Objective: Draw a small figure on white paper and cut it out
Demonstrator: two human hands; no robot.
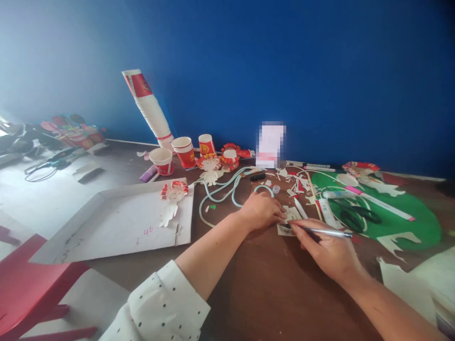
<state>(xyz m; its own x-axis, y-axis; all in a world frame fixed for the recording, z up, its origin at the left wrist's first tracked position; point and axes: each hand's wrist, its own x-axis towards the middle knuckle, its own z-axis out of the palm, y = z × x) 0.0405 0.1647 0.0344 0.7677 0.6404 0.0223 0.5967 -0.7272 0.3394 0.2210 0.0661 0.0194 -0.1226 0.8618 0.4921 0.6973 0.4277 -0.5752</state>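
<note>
My left hand [261, 210] lies on the brown table, its fingers together and pressing a small piece of white paper [284, 231] flat. Faint drawn lines show on that paper. A slim silver pen [329, 232] is pinched in my right hand [329, 251], its tip down at the paper's edge near my left fingertips. Beyond the hands lie a white marker [300, 208] and a glue-stick-like white tube [327, 213]. Dark-handled scissors [360, 217] and a pink-capped marker [380, 203] rest on a green board [423, 225].
White paper scraps [302, 184] litter the table's back. A pale blue cable [206, 196] loops left of my hand. Further left are a shallow white cardboard tray [121, 218], red-and-white paper cups [184, 154] and a leaning cup stack [151, 111]. A red chair [31, 279] stands lower left.
</note>
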